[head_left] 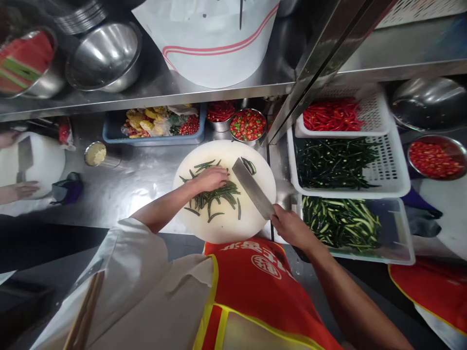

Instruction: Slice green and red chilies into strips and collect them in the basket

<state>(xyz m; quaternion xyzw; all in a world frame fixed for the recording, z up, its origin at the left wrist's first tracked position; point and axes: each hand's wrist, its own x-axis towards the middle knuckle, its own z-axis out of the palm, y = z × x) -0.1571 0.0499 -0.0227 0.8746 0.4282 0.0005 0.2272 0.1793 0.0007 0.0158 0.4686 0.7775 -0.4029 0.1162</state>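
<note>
A round white cutting board (pixel 251 221) lies on the steel counter in front of me. A bunch of long green chilies (pixel 215 197) is spread over its middle. My left hand (pixel 211 178) rests on top of the bunch, fingers curled down over the chilies. My right hand (pixel 290 226) grips the handle of a cleaver (pixel 251 187) at the board's right edge. The blade points up and to the left, lifted beside the chilies.
White baskets hold red chilies (pixel 332 115) and dark green chilies (pixel 333 163); a clear tub (pixel 397 243) holds halved green chilies. Bowls of chopped chilies (pixel 248 125) stand behind the board. At far left another person's hands (pixel 16 190) work with a cleaver (pixel 25 156).
</note>
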